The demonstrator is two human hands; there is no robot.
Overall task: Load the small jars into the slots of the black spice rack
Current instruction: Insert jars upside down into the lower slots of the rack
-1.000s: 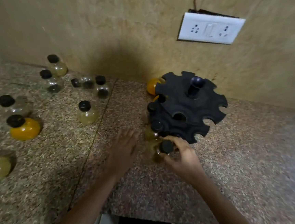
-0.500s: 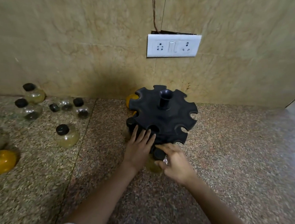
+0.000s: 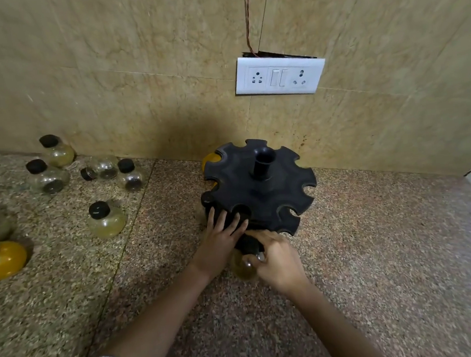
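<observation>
Firstly, we found the black spice rack [image 3: 261, 193] standing on the speckled counter [image 3: 377, 251] close to the wall, with the left hand [image 3: 220, 241] laid on its top plate at about 7 o'clock, fingers straight and gripping nothing. The right hand [image 3: 278, 260] had its fingers and thumb curled round a small jar [image 3: 243, 267] with a black cap, held at the rack's 6 o'clock edge, just under the top plate. We noted loose jars [image 3: 107, 219] resting on the counter well apart toward 9 o'clock.
</observation>
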